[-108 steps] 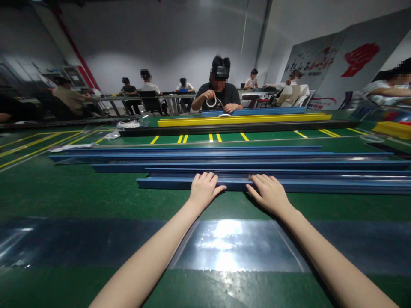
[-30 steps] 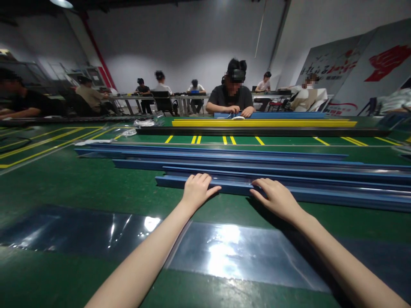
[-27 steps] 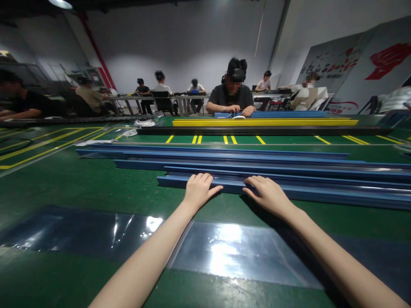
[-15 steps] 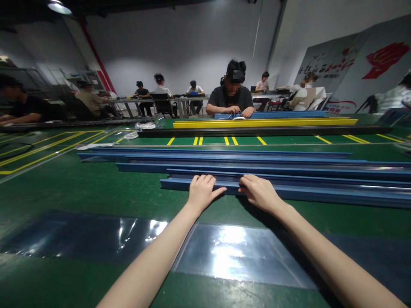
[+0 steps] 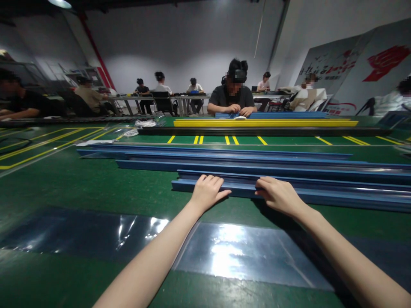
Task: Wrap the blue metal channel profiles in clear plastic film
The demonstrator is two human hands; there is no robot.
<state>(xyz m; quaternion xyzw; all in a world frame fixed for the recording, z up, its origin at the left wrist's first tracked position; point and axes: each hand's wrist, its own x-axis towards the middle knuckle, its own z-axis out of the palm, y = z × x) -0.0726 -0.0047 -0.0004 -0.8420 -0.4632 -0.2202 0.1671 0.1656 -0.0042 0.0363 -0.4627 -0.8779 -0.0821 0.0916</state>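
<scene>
A long blue channel-shaped profile [image 5: 242, 189] lies nearest me on the green table, its left end in view and its right end beyond the frame. My left hand [image 5: 208, 190] is near that left end, fingers hooked over the front wall and thumb stretched out to the right along it. Farther right, my right hand [image 5: 278, 192] pinches the same front wall with curled fingers. Its fingertips are partly hidden inside the channel. Between me and the profile, a clear plastic sleeve [image 5: 257, 252] lies flat under my forearms.
Two more blue profiles [image 5: 154, 166] lie just behind, with a yellow profile [image 5: 266, 123] and a black profile [image 5: 257, 131] farther back. Across the table a co-worker [image 5: 233, 92] handles a blue profile. Crumpled plastic [image 5: 146, 123] lies at the back left.
The nearest blue profile has slid to the right. My right hand has moved right with it; my left hand has shifted right a little less, so the hands are farther apart.
</scene>
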